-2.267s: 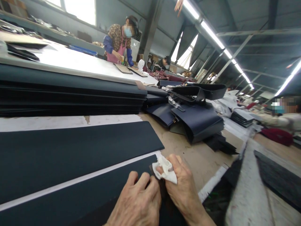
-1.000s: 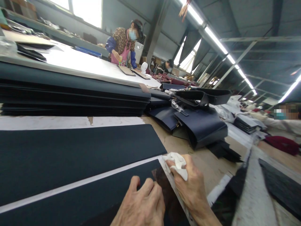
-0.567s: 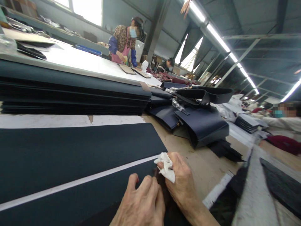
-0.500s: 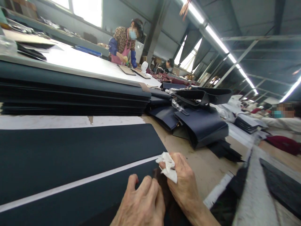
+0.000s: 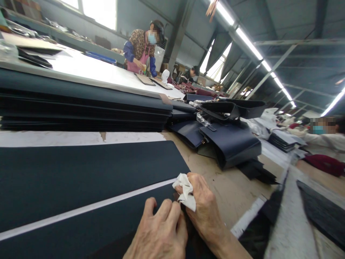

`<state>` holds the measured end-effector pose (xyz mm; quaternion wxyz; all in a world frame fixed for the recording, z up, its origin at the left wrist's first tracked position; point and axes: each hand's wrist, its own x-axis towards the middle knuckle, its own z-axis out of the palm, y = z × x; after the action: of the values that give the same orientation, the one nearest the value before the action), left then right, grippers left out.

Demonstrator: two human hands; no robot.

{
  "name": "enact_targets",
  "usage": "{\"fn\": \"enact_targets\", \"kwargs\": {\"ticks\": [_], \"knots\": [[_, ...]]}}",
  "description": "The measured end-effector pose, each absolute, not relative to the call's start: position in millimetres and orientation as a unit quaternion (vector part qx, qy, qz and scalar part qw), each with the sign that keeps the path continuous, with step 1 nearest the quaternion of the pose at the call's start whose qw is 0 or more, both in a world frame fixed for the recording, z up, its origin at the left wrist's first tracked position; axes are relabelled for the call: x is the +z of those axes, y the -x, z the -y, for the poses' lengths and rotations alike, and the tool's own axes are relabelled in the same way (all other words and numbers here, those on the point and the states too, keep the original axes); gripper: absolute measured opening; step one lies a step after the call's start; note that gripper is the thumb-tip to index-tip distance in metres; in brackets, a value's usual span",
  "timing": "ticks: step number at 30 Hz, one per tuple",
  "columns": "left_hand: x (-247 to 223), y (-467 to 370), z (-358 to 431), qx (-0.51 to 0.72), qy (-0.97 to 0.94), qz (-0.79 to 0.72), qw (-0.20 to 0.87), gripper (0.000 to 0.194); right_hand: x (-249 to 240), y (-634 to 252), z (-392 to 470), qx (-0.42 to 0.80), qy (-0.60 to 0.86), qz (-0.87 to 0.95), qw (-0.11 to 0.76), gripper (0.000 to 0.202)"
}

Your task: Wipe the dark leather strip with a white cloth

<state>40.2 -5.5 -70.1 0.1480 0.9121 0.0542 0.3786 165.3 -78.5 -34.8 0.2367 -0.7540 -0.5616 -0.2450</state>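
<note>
Left hand [image 5: 159, 235]: lying at 6 o'clock, fingers [image 5: 167, 212] spread flat and pressing down on the near panel [image 5: 81, 230], close against the right hand.

Right hand [image 5: 203, 212]: at 5 o'clock, closed around a crumpled white cloth [image 5: 184, 189], pinching it between thumb and fingers. The cloth is sitting on the panel's far right corner, where a darker, glossier patch is showing between the two hands.

Change: a second ago the right hand was lying farther out at 4 o'clock with the cloth off the corner and a pale edge strip exposed; it is now drawing back in over the corner, beside the left fingers. Judged, the rubbing of this corner is being repeated in short strokes and is not yet finished.

Second panel [image 5: 88, 172]: lying at 10 o'clock just beyond the first, parallel, with a white strip [image 5: 88, 208] showing between them.

Worktop [image 5: 231, 190]: bare brown board showing at 2 o'clock from the hands.

Stack [image 5: 81, 108]: dark sheets piling up at 11 o'clock, behind the panels.

Bags [image 5: 229, 138]: dark handbags lying in a heap at 1 o'clock, one handle wearing clear wrap.

White table [image 5: 94, 72]: stretching away at 11 o'clock behind the stack.

Co-worker [image 5: 140, 50]: standing at the far end of that table at 12 o'clock, hands working on flat pieces. Another person [image 5: 326, 138] is sitting at 3 o'clock.
</note>
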Motion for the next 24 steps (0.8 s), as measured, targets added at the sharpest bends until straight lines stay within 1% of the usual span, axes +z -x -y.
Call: {"fn": "enact_targets", "kwargs": {"ticks": [4,7,9,11,13,16,18,21,24], "knots": [[-72,-41,5,0.368,-0.917,-0.059,0.144,0.015,-29,-173,97,-0.326,0.763,0.505,0.238,0.017],[-73,-42,5,0.375,-0.914,-0.062,0.138,0.015,-21,-174,110,-0.347,0.778,0.458,0.252,0.028],[-74,-43,5,0.385,-0.912,-0.062,0.129,0.016,-17,-171,113,-0.309,0.803,0.423,0.284,0.029],[-74,-43,5,0.399,-0.907,-0.057,0.122,0.017,-16,-167,111,-0.241,0.823,0.402,0.32,0.028],[-74,-43,5,0.413,-0.901,-0.054,0.12,0.017,-17,-161,108,-0.19,0.827,0.412,0.331,0.026],[-74,-43,5,0.421,-0.896,-0.05,0.132,0.018,-21,-154,103,-0.193,0.802,0.482,0.293,0.016],[-75,-44,6,0.422,-0.895,-0.044,0.142,0.018,-24,-152,101,-0.216,0.772,0.544,0.247,0.008],[-77,-46,6,0.444,-0.883,-0.046,0.142,0.02,-28,-158,100,-0.275,0.742,0.584,0.18,0.013],[-77,-45,5,0.45,-0.883,-0.05,0.12,0.019,-28,-171,105,-0.336,0.738,0.564,0.155,0.018]]}}
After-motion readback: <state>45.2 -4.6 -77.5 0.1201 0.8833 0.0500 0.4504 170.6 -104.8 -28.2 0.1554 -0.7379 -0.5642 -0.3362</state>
